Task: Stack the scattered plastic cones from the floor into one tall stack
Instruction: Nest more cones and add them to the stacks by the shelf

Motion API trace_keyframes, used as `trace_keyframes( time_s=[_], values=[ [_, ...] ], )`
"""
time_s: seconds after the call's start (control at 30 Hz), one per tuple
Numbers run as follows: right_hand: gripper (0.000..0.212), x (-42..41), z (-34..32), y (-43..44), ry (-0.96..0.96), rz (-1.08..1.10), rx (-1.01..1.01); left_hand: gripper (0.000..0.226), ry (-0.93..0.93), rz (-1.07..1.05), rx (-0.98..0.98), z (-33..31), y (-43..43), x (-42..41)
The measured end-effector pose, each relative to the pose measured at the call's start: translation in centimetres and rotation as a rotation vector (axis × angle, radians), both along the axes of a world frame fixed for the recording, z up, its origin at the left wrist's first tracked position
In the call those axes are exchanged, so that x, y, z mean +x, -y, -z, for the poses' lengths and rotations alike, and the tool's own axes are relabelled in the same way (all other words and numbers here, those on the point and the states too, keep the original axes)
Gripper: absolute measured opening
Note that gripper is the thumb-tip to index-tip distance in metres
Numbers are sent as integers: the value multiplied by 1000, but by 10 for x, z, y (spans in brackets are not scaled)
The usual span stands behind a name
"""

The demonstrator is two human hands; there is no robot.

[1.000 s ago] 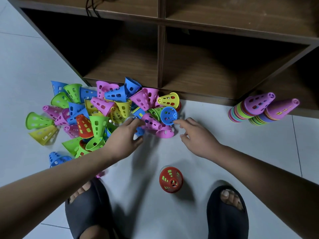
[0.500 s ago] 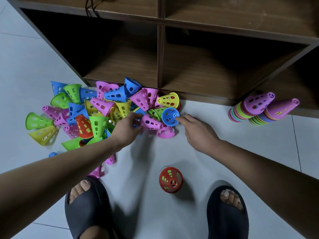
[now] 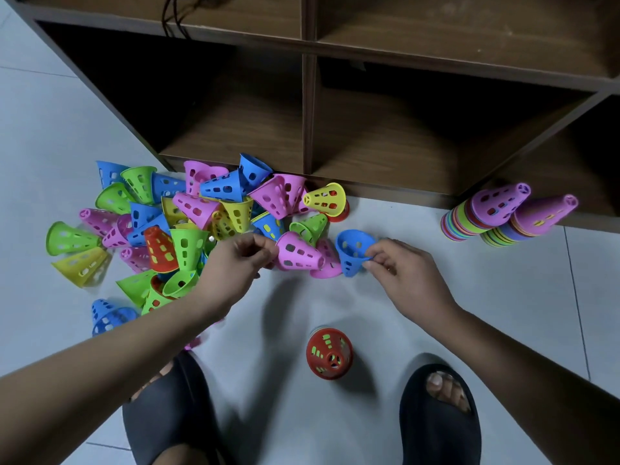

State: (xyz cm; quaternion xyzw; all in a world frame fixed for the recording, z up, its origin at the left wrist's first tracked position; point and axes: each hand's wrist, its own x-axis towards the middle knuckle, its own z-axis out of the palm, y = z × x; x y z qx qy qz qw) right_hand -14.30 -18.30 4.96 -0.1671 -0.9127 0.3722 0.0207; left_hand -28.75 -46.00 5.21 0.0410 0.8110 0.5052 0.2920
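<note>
A blue slotted plastic cone (image 3: 352, 251) is pinched near its narrow end by the right hand (image 3: 407, 273). The left hand (image 3: 235, 266) pinches the rim of a pink cone (image 3: 298, 253) at the edge of a bright heap of cones (image 3: 174, 226). A red-topped stack (image 3: 329, 352) stands upright between dark slippers (image 3: 439, 431) on smooth pale grey floor tiles (image 3: 503, 313). Beyond is a brown wood-grain shelf unit (image 3: 235, 129).

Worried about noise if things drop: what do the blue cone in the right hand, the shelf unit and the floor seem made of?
Blue cone: likely thin moulded plastic, slightly glossy, by its punched slots and sheen. Shelf unit: brown wood-grain board, matte; laminate or solid wood, I cannot tell. Floor: pale tile, seemingly glazed, given grout lines and soft shadows.
</note>
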Motion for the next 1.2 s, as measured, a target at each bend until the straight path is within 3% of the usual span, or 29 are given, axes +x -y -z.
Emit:
trace_keyframes(
  time_s=[0.17, 0.4, 0.57, 0.7, 0.87, 1.07, 1.2],
  values=[
    [4, 21, -33, 11, 51, 205, -443, 14, 126, -74, 109, -24, 9, 17],
    [19, 58, -49, 35, 150, 263, -1054, 16, 288, -26, 266, -50, 17, 40],
    [15, 74, -48, 47, 287, 245, -1252, 17, 369, -25, 382, -59, 21, 47],
    [17, 78, -46, 51, 381, 135, -1247, 21, 396, 19, 417, -62, 22, 52],
    [21, 76, -37, 52, 445, 20, -1057, 17, 442, 175, 427, -62, 21, 64],
    [18, 74, -24, 50, 504, -47, -727, 14, 422, 355, 272, -53, 21, 83],
    [16, 74, -10, 46, 484, 12, -657, 10, 332, 405, 119, -41, 20, 85]
  ],
)
